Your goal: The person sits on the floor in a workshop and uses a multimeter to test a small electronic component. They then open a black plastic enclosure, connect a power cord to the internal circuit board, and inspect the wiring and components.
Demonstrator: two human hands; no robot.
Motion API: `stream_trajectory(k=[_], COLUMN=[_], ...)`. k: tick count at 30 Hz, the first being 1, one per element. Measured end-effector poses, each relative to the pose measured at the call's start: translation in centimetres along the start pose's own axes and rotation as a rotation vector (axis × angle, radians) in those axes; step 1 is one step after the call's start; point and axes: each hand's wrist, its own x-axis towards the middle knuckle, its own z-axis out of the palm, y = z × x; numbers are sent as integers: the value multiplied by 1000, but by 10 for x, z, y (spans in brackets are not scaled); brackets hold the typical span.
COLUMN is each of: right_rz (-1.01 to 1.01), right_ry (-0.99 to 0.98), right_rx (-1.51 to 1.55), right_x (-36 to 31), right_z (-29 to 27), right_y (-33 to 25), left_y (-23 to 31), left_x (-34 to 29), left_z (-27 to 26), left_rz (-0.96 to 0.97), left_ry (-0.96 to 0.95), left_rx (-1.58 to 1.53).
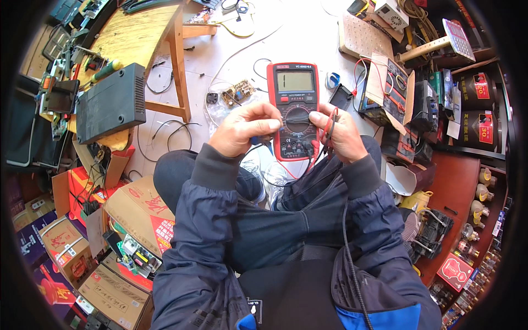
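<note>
Left hand [242,131] pinches the multimeter [296,100] edge, right hand [342,136] grips it plus the leads [331,130]. I'd keep those clear of the dial [297,119] tbh.

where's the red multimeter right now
In the head view, the red multimeter is just above centre, between the left hand and the right hand.

I see room for a hand beyond the multimeter [294,99] at twelve; circuit board [237,92] and table leg [179,66] block ten o'clock, an open carton [378,74] three.
</note>
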Motion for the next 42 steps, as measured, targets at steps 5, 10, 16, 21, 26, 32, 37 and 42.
stream_trajectory(k=[5, 10, 16, 21, 26, 32, 37, 42], right_rz=[243, 407, 523, 489, 384, 443, 434, 69], right_ry=[233, 432, 405, 373, 457, 344, 22, 161], right_rx=[-55, -344, -563, -386, -587, -777, -417, 45], right_x=[53, 118, 167, 196, 203, 178, 87, -15], right_z=[-34, -69, -86, -74, -78, -110, -120, -109], right_y=[72, 193, 278, 291, 288, 214, 78, -12], left_y=[5, 17, 24, 25, 23, 24, 21, 16], left_x=[4, 2, 8, 15, 20, 20, 19, 16], left_z=[-4, 1, 9, 11, 10, 11, 5, 4], left_rz=[157, 262, 224, 260, 296, 304, 321, 369], left_ry=[447, 584, 651, 710, 728, 730, 697, 681], left_rx=[-5, -192, -233, -237, -236, -240, -226, -184])
